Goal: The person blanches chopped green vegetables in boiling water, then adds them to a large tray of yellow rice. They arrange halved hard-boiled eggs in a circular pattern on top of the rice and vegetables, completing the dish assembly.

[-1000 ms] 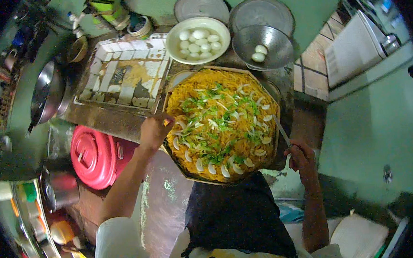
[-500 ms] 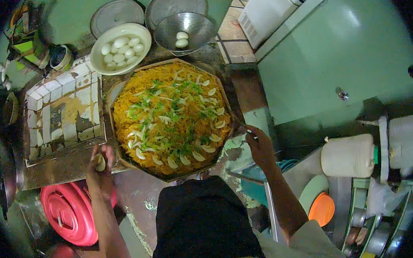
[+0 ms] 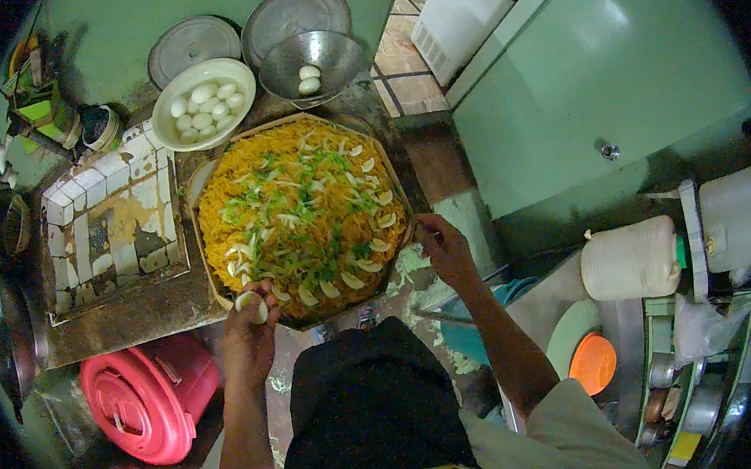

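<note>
A large octagonal tray (image 3: 203,257) sits on the counter, heaped with orange-yellow rice (image 3: 303,214). Green herbs and pale strips are scattered on the rice, and pale wedges (image 3: 353,281) line its near and right edges. My left hand (image 3: 247,341) is at the tray's near left edge, fingers closed round a pale, egg-like piece (image 3: 253,307). Beside the tray's right corner is my right hand (image 3: 447,251), fingers pinched together at the rim; what they grip is hidden. Behind the tray, a cream bowl (image 3: 163,132) holds several peeled eggs (image 3: 203,94).
A metal colander (image 3: 335,61) with two eggs stands behind the tray. Two round metal lids (image 3: 193,48) lean on the wall. Left of the tray is a tiled basin (image 3: 159,176). A red lidded bucket (image 3: 133,408) stands below the counter; a green panel (image 3: 552,124) rises at right.
My left hand has moved right, from beside the tray to its near left edge, still holding the pale piece. The right hand has come closer to the tray's right corner. The view has shifted slightly.
</note>
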The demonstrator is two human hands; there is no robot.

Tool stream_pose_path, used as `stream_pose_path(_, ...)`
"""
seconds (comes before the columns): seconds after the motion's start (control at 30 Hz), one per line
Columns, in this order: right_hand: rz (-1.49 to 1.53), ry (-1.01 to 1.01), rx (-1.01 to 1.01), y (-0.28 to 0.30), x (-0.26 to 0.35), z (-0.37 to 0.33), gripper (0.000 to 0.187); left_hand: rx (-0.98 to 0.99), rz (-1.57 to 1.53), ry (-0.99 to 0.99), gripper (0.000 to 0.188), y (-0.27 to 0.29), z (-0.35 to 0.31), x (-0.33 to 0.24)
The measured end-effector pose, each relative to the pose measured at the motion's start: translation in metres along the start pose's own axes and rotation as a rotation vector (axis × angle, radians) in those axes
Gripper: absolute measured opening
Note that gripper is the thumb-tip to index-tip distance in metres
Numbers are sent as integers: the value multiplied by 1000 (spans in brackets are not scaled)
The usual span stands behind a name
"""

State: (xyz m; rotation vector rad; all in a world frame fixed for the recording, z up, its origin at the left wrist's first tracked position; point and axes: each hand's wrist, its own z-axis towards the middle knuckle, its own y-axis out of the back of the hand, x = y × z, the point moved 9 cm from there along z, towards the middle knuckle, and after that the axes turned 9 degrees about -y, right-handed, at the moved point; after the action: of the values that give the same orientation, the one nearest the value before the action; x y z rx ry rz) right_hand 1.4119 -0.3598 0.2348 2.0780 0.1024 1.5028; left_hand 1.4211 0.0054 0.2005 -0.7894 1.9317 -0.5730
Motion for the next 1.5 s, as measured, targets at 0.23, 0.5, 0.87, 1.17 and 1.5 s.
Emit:
stream_pose_path(0.23, 43, -63, 103, -14, 15, -38, 28, 221, 492, -24, 36, -68, 14, 47)
stream_pose_path(0.5, -138, 119, 241, -35, 39, -54, 20, 416, 839, -354, 31, -118, 44, 93)
stream_pose_path(0.87, -121, 216, 326, -8, 27, 13, 17, 175, 545, -70, 26, -136, 71, 141)
stream_pose_path(1.17, -98, 185, 525, -34, 15, 85, 20, 70, 674, -164, 29, -134, 94, 135)
stream_pose_path(1.5, -32, 237, 494, -11, 38, 15, 20, -126, 28, 68, 28, -99, 63, 165)
